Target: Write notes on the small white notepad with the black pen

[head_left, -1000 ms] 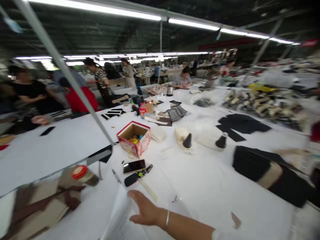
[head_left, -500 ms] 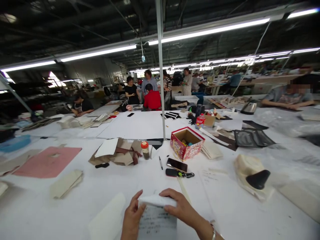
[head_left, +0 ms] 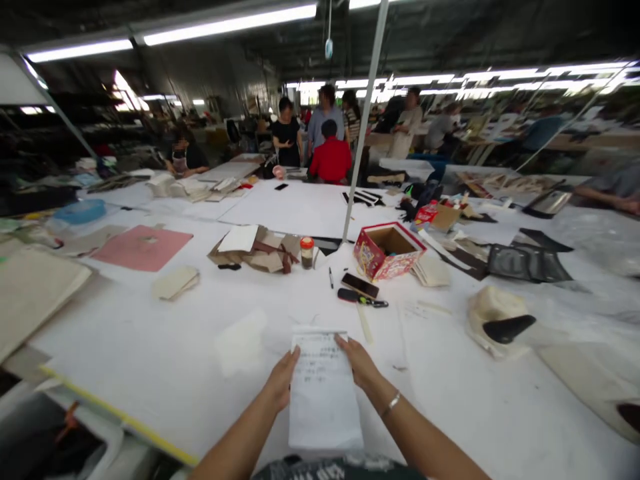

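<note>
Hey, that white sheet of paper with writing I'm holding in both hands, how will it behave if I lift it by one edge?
The paper sheet looks thin, so it would probably droop if held by one edge. The left hand and right hand pin it at its top corners, suggesting it is light. Lying on the smooth white table, it likely slides easily.

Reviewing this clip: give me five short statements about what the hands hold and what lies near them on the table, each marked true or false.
1. Both hands hold one sheet of paper. True: the left hand grips its left edge, the right hand its right edge.
2. The paper is blank. False: lines of writing show near its top, too blurred to read.
3. The red box is closed. False: its top is open.
4. A dark phone lies on the table just in front of the red box. True.
5. The right wrist is bare. False: it wears a bracelet.
</note>
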Motion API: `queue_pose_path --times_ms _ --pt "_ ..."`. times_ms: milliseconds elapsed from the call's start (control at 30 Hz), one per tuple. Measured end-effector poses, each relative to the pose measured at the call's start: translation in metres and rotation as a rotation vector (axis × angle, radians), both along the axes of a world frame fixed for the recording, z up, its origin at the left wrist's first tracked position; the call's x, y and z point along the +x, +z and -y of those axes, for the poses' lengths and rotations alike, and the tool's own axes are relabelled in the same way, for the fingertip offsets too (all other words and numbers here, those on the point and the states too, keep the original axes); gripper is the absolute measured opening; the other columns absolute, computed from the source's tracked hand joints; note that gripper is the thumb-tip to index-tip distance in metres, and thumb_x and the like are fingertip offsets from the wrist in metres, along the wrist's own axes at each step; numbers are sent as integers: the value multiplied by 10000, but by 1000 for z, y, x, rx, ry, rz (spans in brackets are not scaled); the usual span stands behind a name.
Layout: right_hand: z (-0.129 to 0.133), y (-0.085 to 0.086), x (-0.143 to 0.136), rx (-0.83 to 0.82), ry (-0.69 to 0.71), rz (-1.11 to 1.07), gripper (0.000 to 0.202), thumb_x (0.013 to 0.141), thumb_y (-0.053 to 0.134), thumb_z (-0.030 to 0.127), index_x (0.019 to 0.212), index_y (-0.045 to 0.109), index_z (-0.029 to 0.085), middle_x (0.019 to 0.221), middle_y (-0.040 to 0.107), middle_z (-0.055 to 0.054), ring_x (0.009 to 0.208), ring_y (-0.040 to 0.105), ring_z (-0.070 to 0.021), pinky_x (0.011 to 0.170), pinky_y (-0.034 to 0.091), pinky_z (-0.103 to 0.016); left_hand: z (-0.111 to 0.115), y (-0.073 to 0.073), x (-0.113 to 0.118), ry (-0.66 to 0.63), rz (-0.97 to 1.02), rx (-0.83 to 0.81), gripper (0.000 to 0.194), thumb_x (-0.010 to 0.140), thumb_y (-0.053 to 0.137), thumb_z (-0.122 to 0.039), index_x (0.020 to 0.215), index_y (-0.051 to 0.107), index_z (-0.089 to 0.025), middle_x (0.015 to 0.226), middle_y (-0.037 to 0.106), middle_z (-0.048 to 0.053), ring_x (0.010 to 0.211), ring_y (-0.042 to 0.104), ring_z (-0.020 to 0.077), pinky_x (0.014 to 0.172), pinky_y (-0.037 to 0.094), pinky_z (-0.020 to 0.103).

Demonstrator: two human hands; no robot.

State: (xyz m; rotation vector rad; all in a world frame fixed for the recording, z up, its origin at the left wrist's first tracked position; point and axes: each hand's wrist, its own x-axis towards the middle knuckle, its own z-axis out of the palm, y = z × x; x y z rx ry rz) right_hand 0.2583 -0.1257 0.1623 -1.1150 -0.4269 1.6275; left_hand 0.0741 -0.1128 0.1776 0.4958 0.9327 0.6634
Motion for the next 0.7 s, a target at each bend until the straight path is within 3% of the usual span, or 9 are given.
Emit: queue_pose_path --times_ms 67,167,300,400,467,600,700 --pt "4 -17 2 -141 -27 -12 335 718 657 387 905 570 123 838 688 -118 876 654 -261 798 520 -415 13 -15 -1 -26 35 -68 438 763 652 -401 1062 557 -95 1020 670 165 974 633 268 883 489 398" --pt "21 -39 1 -286 56 -76 330 762 594 383 918 572 93 901 681 -164 905 651 -267 797 524 -432 33 -39 -3 38 -55 -215 430 842 547 -409 1067 569 -43 1030 662 201 916 653 274 855 504 414" --pt "47 -55 -9 -223 172 -108 392 756 600 427 980 567 106 996 669 -158 966 633 -262 848 510 -426 38 -56 -1 191 -268 -317 539 855 479 -495 1063 578 -7 1018 657 227 839 669 273 774 534 394" --pt "51 -61 -12 -151 167 3 470 711 638 449 1047 538 136 1037 665 -123 990 622 -248 887 491 -417 22 -54 3 286 -413 -293 583 858 451 -527 1087 575 -6 1024 656 220 828 670 257 736 540 352" --pt "43 -63 -8 -127 143 90 523 678 659 458 1068 515 140 1034 666 -109 970 627 -244 894 482 -418 8 -48 9 274 -434 -263 592 863 426 -544 1114 572 -29 1033 659 205 843 669 253 732 539 344" --pt "18 -61 9 -94 107 153 579 633 678 484 1061 496 140 1001 670 -101 903 640 -249 840 494 -422 -12 -39 21 107 -356 -147 526 866 444 -519 1170 545 -102 1106 646 164 914 657 244 765 536 339" --pt "1 -58 25 -74 66 183 606 611 684 511 1058 501 145 998 666 -100 900 636 -247 800 503 -397 -20 -42 30 -10 -264 -57 439 835 568 -371 1203 508 -141 1166 625 127 991 633 239 808 530 321"
